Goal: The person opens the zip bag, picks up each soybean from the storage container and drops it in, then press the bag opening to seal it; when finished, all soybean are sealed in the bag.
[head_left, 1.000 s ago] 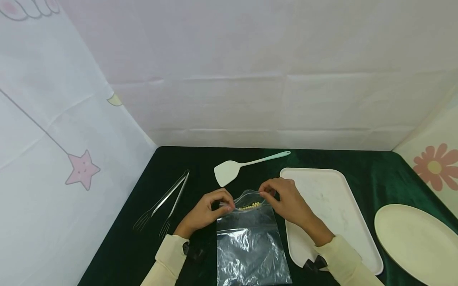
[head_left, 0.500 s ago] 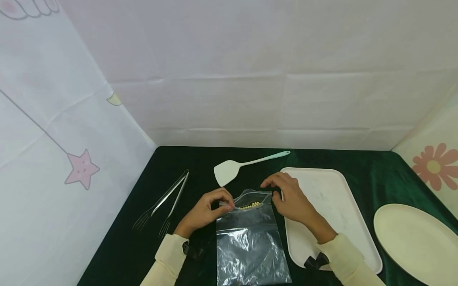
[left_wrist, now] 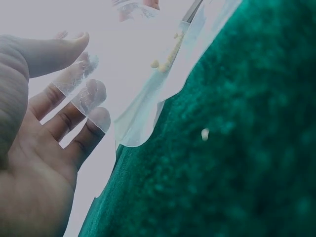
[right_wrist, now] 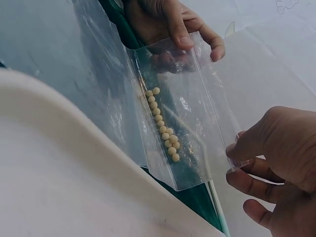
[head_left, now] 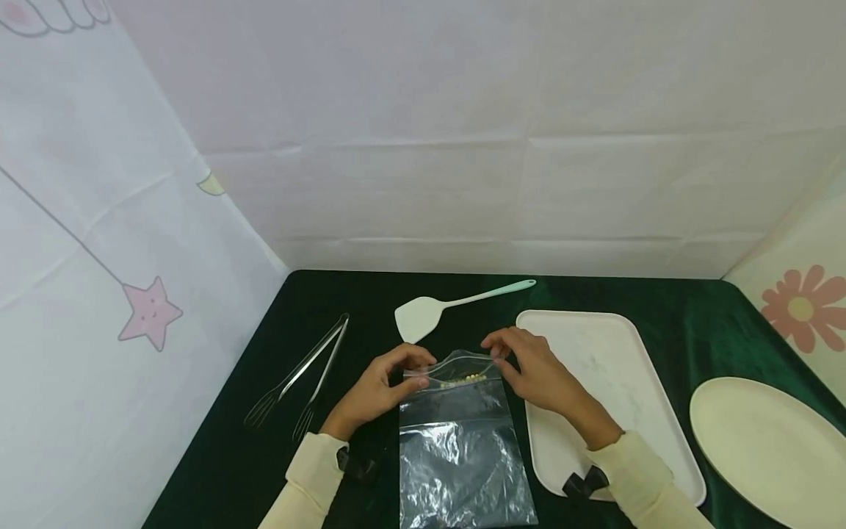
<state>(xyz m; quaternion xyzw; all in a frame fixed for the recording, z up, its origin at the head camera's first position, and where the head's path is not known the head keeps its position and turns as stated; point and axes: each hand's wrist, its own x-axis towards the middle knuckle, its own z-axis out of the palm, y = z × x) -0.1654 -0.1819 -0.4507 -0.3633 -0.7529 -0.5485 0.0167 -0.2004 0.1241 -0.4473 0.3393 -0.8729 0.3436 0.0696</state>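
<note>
A small clear zip-lock bag (right_wrist: 197, 123) holds several pale yellow balls (right_wrist: 165, 131) along its lower part. My right hand (head_left: 532, 367) pinches the bag's upper right corner between thumb and index finger. My left hand (head_left: 377, 386) is at the left side, its thumb spread from the fingers; in the left wrist view the fingertips (left_wrist: 91, 94) lie behind clear film. A wider sheet of clear plastic (head_left: 463, 470) reaches from the bag toward the near edge; whether it is a separate bag I cannot tell.
Metal tongs (head_left: 324, 338) lie left of the hands, a white spatula (head_left: 419, 316) behind them. A white rectangular tray (head_left: 634, 419) sits under the right forearm, an oval cream plate (head_left: 773, 448) farther right. Everything lies on dark green cloth (head_left: 628, 290).
My right hand let go of the bag's right corner, moved slightly away, then came back and pinched it again. My left thumb and index finger have spread apart from their earlier pinch.
</note>
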